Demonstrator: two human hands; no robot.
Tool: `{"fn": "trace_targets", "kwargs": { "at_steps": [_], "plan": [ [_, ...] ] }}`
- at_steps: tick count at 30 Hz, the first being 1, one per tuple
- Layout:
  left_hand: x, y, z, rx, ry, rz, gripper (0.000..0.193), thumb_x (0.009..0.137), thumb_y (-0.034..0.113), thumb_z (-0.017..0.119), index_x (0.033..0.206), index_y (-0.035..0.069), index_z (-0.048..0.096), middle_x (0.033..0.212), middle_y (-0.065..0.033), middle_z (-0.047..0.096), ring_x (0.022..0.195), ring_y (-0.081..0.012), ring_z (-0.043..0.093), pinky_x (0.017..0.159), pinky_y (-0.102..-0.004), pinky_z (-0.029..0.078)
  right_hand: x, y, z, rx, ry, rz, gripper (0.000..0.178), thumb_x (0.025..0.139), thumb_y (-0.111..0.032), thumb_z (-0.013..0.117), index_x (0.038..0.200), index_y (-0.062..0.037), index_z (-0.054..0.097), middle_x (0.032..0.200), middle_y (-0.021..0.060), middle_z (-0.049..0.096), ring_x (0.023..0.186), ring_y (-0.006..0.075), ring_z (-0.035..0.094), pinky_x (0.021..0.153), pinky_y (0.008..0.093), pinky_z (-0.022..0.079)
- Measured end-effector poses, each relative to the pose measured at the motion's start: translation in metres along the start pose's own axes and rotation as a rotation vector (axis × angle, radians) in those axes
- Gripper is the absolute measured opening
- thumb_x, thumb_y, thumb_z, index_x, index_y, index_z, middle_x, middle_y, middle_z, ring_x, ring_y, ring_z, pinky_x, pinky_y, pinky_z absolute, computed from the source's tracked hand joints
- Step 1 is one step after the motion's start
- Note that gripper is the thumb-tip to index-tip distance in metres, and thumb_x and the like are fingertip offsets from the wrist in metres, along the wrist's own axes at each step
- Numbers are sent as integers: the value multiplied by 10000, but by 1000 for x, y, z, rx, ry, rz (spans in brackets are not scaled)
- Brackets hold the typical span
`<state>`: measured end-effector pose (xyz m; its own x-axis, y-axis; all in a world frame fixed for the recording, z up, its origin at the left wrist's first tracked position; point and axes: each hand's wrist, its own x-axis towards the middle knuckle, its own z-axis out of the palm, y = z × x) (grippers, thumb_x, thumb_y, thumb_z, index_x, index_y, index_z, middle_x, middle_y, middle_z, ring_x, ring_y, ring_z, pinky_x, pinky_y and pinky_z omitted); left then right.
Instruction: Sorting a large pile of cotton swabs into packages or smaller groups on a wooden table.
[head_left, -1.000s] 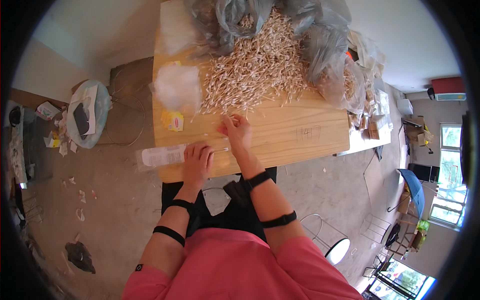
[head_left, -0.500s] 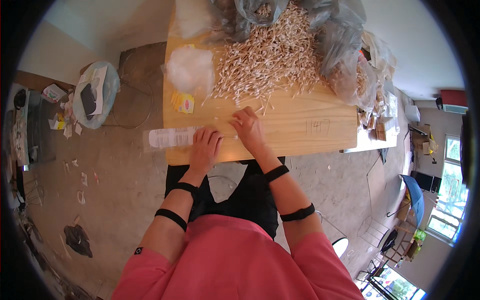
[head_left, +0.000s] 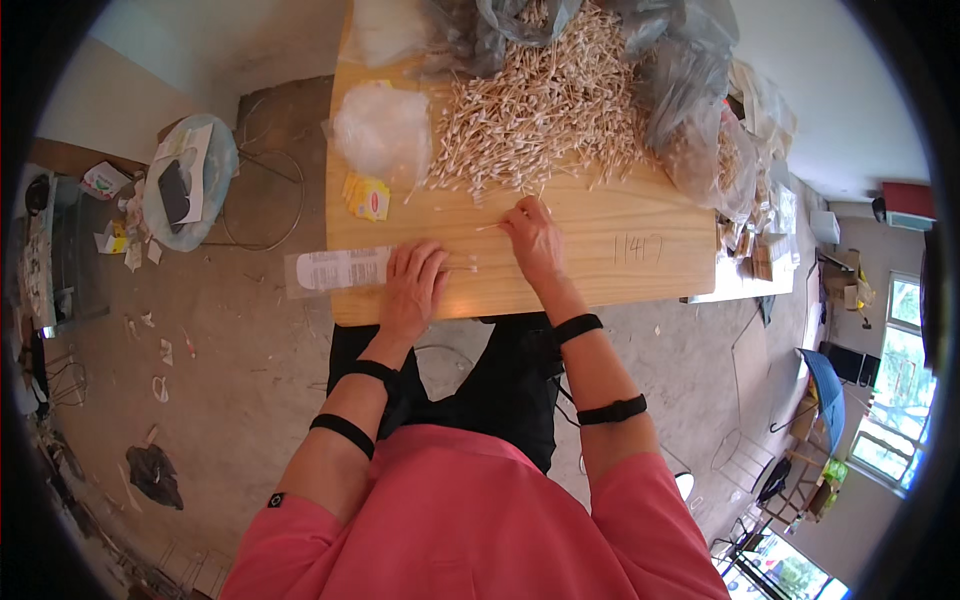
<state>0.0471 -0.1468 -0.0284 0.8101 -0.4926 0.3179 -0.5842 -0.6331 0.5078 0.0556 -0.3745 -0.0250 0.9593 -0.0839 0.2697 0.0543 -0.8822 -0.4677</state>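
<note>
Left hand (head_left: 413, 283) on packet (head_left: 340, 269), apparently fine print (head_left: 352, 262), handwritten numerals (head_left: 638, 248)

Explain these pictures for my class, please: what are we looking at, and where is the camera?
There's no robot here, just a person's two bare hands. Every picture comes from one wide fisheye camera worn on the head, looking down, so straight edges bend. On the wooden table lie a pile of cotton swabs, grey plastic bags and small yellow cards. The left hand rests on a printed plastic sleeve; the right hand pinches one swab.
</note>
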Motion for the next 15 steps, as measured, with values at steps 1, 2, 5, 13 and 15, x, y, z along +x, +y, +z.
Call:
{"fn": "trace_targets", "kwargs": {
  "at_steps": [1,2,5,13,15],
  "plan": [
    [-1,-1,2,-14,-13,-8,342,841,123,641,1163,65,542,1233,-97,511,1162,-327,465,1009,-443,364,1,-5,7,43,-56,21,79,797,-129,682,840,-85,633,904,91,566,774,317,621,646,427,501],
    [-2,-2,2,-27,-29,-20,347,842,123,639,1169,63,538,1232,-97,512,1171,-327,463,1007,-447,368,1,-13,14,90,-115,43,79,797,-134,683,836,-87,634,903,90,571,780,317,623,645,426,501],
    [-2,0,4,7,-20,-38,352,851,136,634,1182,60,542,1243,-72,517,1205,-284,467,1052,-448,360,-9,-34,29,186,-84,97,80,798,-137,687,821,-76,641,852,105,585,761,338,623,637,434,500],
    [-1,0,4,-10,-34,7,388,841,114,632,1214,59,540,1247,-100,519,1233,-314,449,1076,-461,345,18,-48,26,232,11,163,99,837,-145,642,871,-53,628,919,138,595,797,371,618,655,455,495],
    [0,1,5,-24,-45,11,390,841,114,631,1216,58,540,1246,-100,519,1224,-314,454,1068,-457,352,10,-43,32,170,-61,169,96,846,-139,629,893,-56,621,929,139,589,804,369,618,659,461,493]
  ]
}}
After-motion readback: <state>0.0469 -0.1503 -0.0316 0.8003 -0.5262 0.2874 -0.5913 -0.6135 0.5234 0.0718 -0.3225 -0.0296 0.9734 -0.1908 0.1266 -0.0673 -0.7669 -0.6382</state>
